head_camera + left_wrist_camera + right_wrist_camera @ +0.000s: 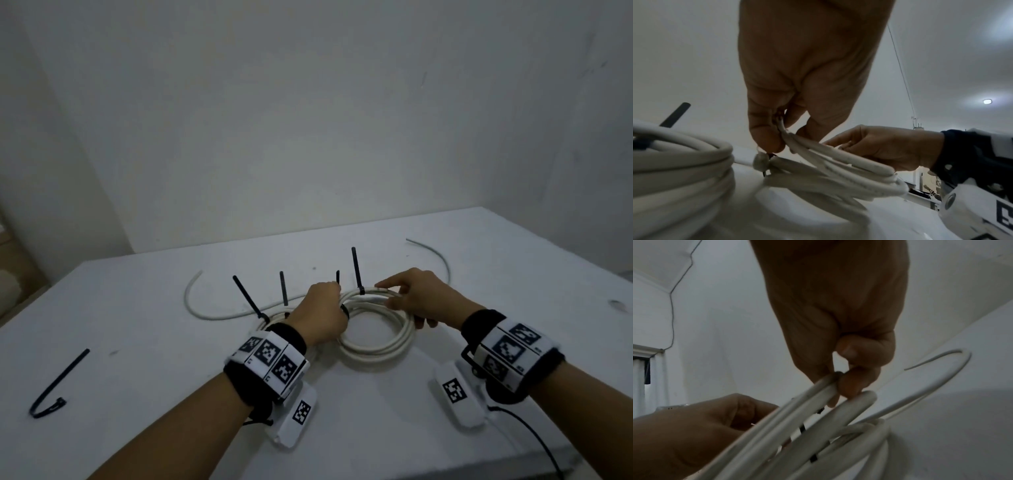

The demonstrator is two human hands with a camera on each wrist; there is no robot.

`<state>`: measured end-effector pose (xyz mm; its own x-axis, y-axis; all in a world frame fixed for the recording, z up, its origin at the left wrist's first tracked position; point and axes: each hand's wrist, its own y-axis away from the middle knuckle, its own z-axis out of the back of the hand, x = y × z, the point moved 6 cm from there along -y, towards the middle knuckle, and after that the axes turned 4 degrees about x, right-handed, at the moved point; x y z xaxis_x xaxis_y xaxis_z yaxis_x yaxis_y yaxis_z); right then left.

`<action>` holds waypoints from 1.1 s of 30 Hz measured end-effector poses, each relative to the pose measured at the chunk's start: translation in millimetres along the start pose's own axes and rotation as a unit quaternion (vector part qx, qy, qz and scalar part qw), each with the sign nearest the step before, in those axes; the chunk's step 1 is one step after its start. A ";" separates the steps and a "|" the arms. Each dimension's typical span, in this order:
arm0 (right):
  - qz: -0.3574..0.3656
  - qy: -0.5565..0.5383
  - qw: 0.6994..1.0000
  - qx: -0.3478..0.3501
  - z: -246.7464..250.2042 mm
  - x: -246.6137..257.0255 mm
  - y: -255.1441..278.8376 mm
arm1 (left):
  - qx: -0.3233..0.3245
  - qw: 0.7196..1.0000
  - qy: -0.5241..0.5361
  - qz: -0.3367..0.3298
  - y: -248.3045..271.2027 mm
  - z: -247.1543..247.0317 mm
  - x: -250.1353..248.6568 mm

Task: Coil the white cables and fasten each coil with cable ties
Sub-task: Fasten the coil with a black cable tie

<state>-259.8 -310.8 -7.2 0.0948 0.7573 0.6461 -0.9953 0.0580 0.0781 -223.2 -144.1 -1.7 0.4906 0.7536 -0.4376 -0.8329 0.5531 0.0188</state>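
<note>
Spare black cable tie (56,394) lies far left on white table (137,342). Left hand (322,315) pinches strands of white cable coil (376,342) mid-table; right hand (418,298) pinches coil's right side.

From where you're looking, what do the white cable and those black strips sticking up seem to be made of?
White cable: likely a matte plastic or rubbery sheath; it bends into smooth loops, with no shine or weave.

Black cable ties: probably stiff nylon-type plastic; their thin flat tails stand up unsupported from the coil.

Spare tie on the table: looks the same, holding a hooked curve.
</note>
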 end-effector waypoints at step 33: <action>-0.090 0.042 0.993 0.056 -4.1 -10.4 -4.4 | -0.043 0.995 0.067 0.052 -11.9 0.8 5.9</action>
<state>-256.6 -316.3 -17.4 0.2639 0.7936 0.5482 -0.9532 0.1276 0.2742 -210.2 -146.0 -3.8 0.3674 0.7476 -0.5532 -0.8990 0.4378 -0.0054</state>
